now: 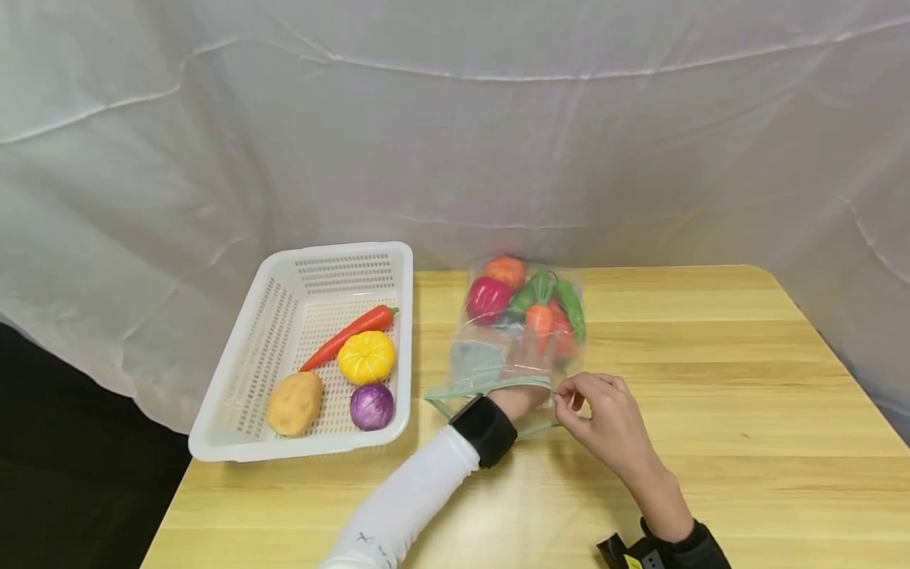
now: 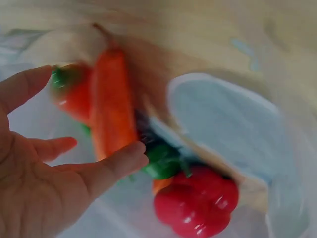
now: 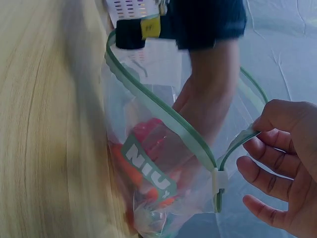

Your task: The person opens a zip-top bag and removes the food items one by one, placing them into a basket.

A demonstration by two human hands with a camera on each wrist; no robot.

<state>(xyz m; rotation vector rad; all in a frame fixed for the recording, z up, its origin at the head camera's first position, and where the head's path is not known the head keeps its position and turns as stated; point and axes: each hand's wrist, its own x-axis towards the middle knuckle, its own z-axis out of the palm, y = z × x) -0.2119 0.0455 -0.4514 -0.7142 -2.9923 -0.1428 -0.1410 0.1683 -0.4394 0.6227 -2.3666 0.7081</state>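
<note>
The bag [image 1: 472,359] is clear, with a pale green seal [image 3: 171,118] and a green label [image 3: 148,168] lettered in white; inside it, the bell pepper [image 1: 487,300] is glossy pinkish red, the round vegetable [image 1: 505,272] orange, the carrot [image 1: 539,322] orange with a green top, the long pepper [image 1: 571,307] green; the basket [image 1: 298,452] is white, its chilli [image 1: 355,336] red with a green stem, its pumpkin [image 1: 366,358] yellow, its cabbage [image 1: 372,406] purple with paler veining, its potato [image 1: 295,404] tan; the sleeve [image 1: 419,490] is white with dark marks, the wristband [image 1: 490,431] black; the tabletop [image 1: 711,363] is yellowish with streaked wood grain; the cloth [image 1: 498,158] is plain greyish white
</note>
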